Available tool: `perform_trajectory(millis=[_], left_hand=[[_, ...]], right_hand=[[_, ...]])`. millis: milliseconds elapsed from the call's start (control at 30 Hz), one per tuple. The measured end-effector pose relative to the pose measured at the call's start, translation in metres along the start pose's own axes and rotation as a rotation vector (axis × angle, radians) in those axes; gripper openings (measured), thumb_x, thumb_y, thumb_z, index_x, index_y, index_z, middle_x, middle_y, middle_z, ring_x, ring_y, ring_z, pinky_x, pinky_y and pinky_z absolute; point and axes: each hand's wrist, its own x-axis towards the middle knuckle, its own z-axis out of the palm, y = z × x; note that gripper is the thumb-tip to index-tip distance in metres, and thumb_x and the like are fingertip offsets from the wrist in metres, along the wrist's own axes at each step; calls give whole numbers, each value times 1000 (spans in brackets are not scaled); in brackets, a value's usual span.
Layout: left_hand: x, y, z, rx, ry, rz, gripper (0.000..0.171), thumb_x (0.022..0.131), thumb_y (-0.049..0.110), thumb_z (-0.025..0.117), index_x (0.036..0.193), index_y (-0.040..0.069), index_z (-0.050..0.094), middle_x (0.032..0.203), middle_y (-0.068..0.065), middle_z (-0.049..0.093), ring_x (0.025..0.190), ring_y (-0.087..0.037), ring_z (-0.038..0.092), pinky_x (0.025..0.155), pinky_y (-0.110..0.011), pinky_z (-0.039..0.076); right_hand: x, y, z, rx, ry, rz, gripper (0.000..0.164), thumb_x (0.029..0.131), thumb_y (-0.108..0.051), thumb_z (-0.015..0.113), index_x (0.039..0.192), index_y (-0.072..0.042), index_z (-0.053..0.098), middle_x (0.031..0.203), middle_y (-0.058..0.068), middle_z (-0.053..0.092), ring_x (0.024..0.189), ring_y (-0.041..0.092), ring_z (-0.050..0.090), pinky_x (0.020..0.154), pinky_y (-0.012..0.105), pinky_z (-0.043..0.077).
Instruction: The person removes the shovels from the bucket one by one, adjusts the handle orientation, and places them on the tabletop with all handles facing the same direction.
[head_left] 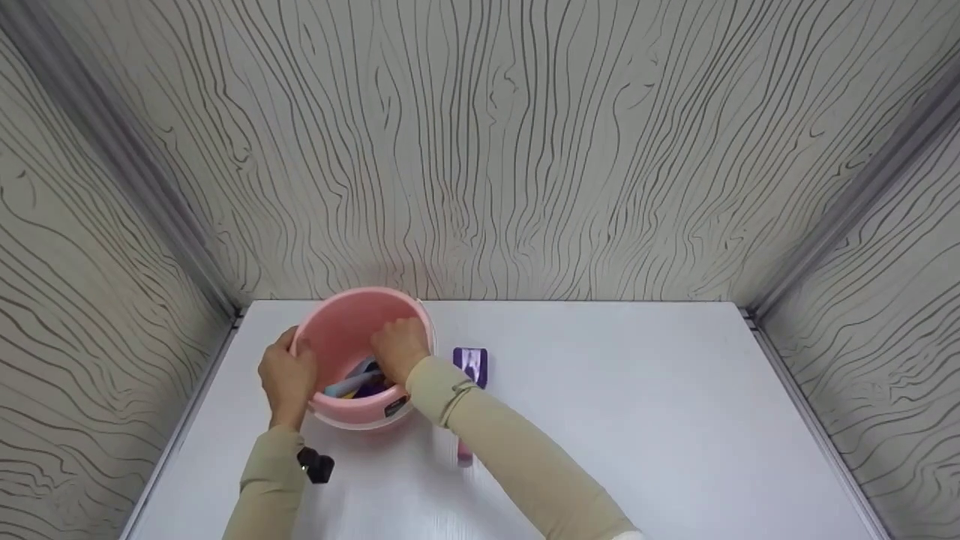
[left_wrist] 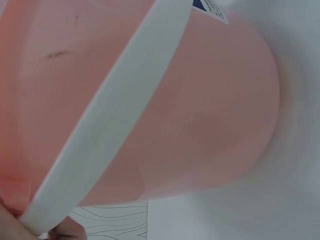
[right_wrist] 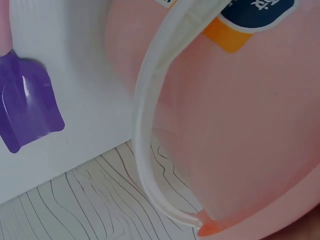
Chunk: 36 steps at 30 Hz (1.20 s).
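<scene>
A pink bucket (head_left: 345, 326) with a white handle (left_wrist: 115, 105) stands on the white table, its mouth tipped slightly toward me. My left hand (head_left: 289, 377) grips the left side of its rim, thumb over the inside. Reaching into the bucket, my right hand (head_left: 400, 346) is bent down among several items; its fingertips are hidden, and so is anything between them. A light blue item (head_left: 349, 385) lies near the front of the bucket's inside, with dark and yellow pieces beside it. To the right lies a toy shovel with a purple blade (right_wrist: 32, 102) and a pink handle (head_left: 464, 452).
The white table (head_left: 637, 405) extends to the right of the bucket. Panels with a wood-grain line pattern (head_left: 487, 150) enclose it at the back and both sides. My right forearm crosses over the middle of the shovel in the head view.
</scene>
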Motion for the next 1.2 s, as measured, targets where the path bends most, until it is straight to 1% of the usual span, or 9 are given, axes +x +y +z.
perform_trajectory(millis=[167,300,467,600,733,833,933,1067,1200], left_hand=[[0,1,0,8,1,-3,43,110,19,51,146,-2,61,141,-33,64,128,-50,64,109,-65,51],[0,0,0,11,-6,-12,43,111,19,51,147,-2,60,141,-33,63,127,-50,64,108,-65,51],[0,0,0,4,8,-11,42,110,18,51,146,-2,62,139,-32,65,125,-49,65,107,-65,52],[1,2,1,-1,12,-5,43,111,19,50,146,-2,61,139,-32,65,125,-50,66,107,-65,53],[0,1,2,9,24,5,42,110,18,51,145,-4,62,136,-33,66,122,-51,67,104,-65,54],[0,1,3,18,22,10,41,110,18,51,144,-3,63,135,-33,67,122,-50,68,103,-65,55],[0,1,4,31,22,18,41,110,17,50,142,-2,65,135,-32,68,121,-49,68,103,-65,54],[2,2,3,38,16,15,42,109,18,49,142,-2,65,135,-31,68,122,-49,67,104,-65,53],[2,1,3,29,6,-2,43,110,21,48,143,-1,64,136,-30,68,121,-47,68,105,-64,54]], right_hand=[[5,-10,0,-176,-64,7,26,109,-33,59,92,-28,78,68,-10,61,56,10,54,53,27,54],[7,-16,1,-206,-107,4,26,110,-31,59,90,-26,75,63,-6,55,52,13,52,51,29,53],[9,-18,2,-199,-83,-6,27,110,-30,57,91,-28,77,69,-8,61,59,13,57,61,33,57],[11,-18,3,-230,-61,-37,25,110,-28,57,100,-30,80,86,-7,71,71,14,67,67,35,61],[12,-19,4,-270,-63,-90,15,104,-22,69,112,-30,80,101,-5,71,83,15,70,72,32,62],[12,-21,4,-294,-60,-125,23,96,-20,81,117,-30,79,105,-5,71,87,15,68,76,29,60],[11,-22,5,-310,-32,-149,33,87,-17,89,115,-31,79,102,-7,72,86,14,64,74,27,58],[13,-22,7,-328,33,-189,33,83,-17,91,111,-30,79,95,-9,71,79,14,61,67,27,59],[16,-23,9,-323,89,-224,20,91,-22,84,108,-31,80,92,-9,73,77,14,62,67,27,61]])
